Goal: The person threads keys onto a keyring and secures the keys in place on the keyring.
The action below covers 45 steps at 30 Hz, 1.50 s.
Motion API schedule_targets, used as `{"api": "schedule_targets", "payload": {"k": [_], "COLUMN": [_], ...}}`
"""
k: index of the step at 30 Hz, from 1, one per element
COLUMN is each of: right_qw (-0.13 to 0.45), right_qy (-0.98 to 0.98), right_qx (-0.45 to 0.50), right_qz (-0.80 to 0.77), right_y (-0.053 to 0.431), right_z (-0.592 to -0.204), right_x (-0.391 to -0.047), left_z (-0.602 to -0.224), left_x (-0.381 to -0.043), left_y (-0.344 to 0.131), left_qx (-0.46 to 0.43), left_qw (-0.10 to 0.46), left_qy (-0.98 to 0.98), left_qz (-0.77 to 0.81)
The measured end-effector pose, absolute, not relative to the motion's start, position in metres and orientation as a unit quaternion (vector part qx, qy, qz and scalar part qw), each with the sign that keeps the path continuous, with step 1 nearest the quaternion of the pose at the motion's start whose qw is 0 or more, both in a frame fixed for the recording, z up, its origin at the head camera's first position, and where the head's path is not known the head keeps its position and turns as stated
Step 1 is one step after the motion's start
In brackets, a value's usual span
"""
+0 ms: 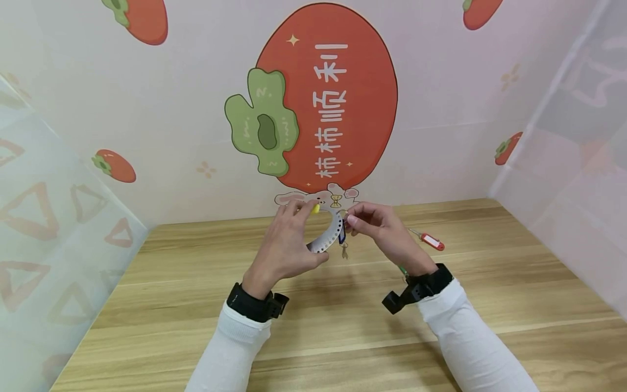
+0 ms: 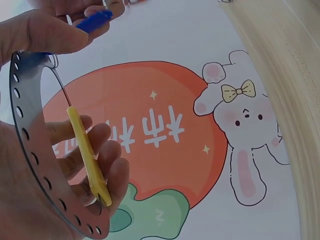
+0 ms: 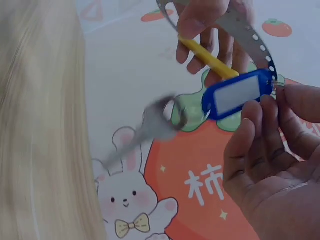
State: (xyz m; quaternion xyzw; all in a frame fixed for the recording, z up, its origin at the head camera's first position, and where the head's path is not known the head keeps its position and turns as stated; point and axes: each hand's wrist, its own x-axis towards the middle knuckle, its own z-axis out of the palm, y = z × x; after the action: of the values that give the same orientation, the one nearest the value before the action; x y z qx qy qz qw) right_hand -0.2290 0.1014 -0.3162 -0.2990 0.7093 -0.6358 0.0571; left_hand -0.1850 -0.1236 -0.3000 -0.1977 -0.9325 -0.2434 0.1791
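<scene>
My left hand (image 1: 284, 242) grips a curved metal band (image 1: 325, 239) with a row of small holes along its edge, held up above the table. From the band hangs a yellow key tag (image 2: 87, 155), lying across the left fingers. My right hand (image 1: 374, 226) pinches the small ring of a blue key tag (image 3: 237, 95) with thumb and fingertips, right at the holed edge of the band. A metal key (image 3: 157, 122), blurred, dangles by the far end of the blue tag.
On the wooden table (image 1: 196, 283), a red key tag (image 1: 433, 242) lies to the right, behind the right wrist. Something green (image 1: 403, 271) shows partly under the right forearm. A printed wall (image 1: 186, 125) with cartoon fruit stands behind the table, with side panels left and right.
</scene>
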Motion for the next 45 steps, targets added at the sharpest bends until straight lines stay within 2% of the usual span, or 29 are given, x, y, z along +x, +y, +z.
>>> {"api": "schedule_targets", "payload": {"k": [10, 45], "right_qw": [0.137, 0.192], "right_qy": [0.634, 0.689], "right_qx": [-0.314, -0.295], "right_qz": [-0.693, -0.634], "right_y": [0.101, 0.111], "right_z": [-0.316, -0.307], "right_x": [-0.23, -0.227], "left_z": [-0.301, -0.305], "left_x": [-0.185, -0.186], "left_y": [-0.124, -0.118], "left_qx": [-0.217, -0.251], "left_qw": [0.205, 0.25], "left_qy": [-0.928, -0.913], "left_qz": [-0.221, -0.202]}}
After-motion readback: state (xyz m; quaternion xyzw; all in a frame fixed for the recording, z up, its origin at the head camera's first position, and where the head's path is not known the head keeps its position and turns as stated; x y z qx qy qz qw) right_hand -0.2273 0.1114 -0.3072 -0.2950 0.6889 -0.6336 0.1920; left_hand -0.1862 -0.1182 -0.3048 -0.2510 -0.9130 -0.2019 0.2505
